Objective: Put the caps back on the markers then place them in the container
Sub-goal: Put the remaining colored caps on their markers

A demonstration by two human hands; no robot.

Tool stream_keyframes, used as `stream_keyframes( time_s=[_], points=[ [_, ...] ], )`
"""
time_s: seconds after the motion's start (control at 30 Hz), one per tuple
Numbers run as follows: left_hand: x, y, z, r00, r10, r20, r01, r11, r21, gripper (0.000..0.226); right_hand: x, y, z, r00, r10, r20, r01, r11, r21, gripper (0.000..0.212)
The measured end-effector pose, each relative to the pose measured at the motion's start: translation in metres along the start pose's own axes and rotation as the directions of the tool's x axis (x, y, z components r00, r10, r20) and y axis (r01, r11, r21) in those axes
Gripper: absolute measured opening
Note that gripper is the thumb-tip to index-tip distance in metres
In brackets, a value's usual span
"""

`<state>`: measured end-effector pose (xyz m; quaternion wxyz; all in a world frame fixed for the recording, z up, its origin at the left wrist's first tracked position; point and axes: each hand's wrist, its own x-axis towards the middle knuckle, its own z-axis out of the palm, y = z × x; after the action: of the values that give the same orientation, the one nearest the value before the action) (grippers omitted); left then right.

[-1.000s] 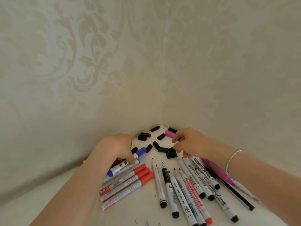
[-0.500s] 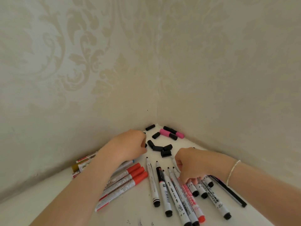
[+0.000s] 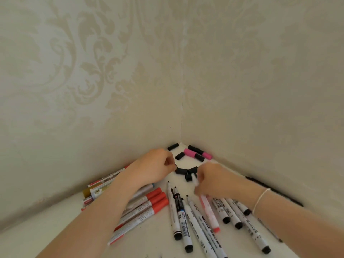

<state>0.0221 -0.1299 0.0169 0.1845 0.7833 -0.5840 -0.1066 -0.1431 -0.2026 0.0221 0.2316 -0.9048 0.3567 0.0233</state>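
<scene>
Markers (image 3: 250,223) printed "MARKER"

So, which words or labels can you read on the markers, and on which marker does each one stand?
"MARKER": on the white marker at the right, black end cap.
"MARKER", partly hidden: on the marker beside the right hand.
Print on the red-capped markers and the other barrels: too blurred to read.

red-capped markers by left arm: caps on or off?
On. The three red-capped markers each show a red cap seated on the barrel end.
</scene>
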Motion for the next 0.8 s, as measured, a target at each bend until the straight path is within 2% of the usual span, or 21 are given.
stream_keyframes(
  time_s=[0.07,0.13,0.23,0.43,0.57,0.63,0.67,0.73,0.8],
  points=[
    [0.001,0.003,-0.001,0.999,-0.033,0.023,0.037,0.965,-0.261,0.015,0.008,0.004,-0.016,0.993,0.05,-0.104,-0.012,0.943,0.334,0.027],
    [0.0,0.009,-0.001,0.989,-0.022,0.145,0.096,0.847,-0.523,0.019,0.015,0.008,-0.029,0.979,0.107,-0.173,0.024,0.786,0.618,0.032],
    [-0.001,0.016,0.003,0.964,0.055,0.26,0.143,0.717,-0.682,0.025,0.02,0.012,-0.034,0.97,0.099,-0.223,0.111,0.634,0.765,0.038],
    [-0.001,0.021,0.011,0.983,0.019,0.182,0.124,0.661,-0.74,0.007,0.025,0.006,-0.025,0.964,0.091,-0.249,0.136,0.635,0.761,0.035],
    [-0.001,0.018,0.006,0.987,-0.012,0.159,0.125,0.678,-0.725,0.018,0.022,0.007,-0.026,0.978,0.058,-0.2,0.131,0.575,0.808,0.022],
    [-0.001,0.012,-0.003,0.992,-0.062,0.11,0.122,0.696,-0.708,0.023,0.028,0.014,-0.033,0.962,0.127,-0.241,0.13,0.562,0.817,0.01],
    [-0.001,0.009,-0.009,0.993,-0.091,0.071,0.114,0.7,-0.705,0.025,0.035,0.021,-0.036,0.941,0.181,-0.285,0.123,0.602,0.789,0.009],
    [-0.002,0.002,-0.021,0.99,-0.14,-0.003,0.096,0.691,-0.716,0.026,0.052,0.039,-0.042,0.898,0.237,-0.372,0.083,0.736,0.671,0.02],
    [-0.004,-0.004,-0.032,0.985,-0.168,-0.041,0.082,0.662,-0.745,0.03,0.068,0.05,-0.042,0.893,0.193,-0.406,0.029,0.877,0.48,0.032]
  ],
)
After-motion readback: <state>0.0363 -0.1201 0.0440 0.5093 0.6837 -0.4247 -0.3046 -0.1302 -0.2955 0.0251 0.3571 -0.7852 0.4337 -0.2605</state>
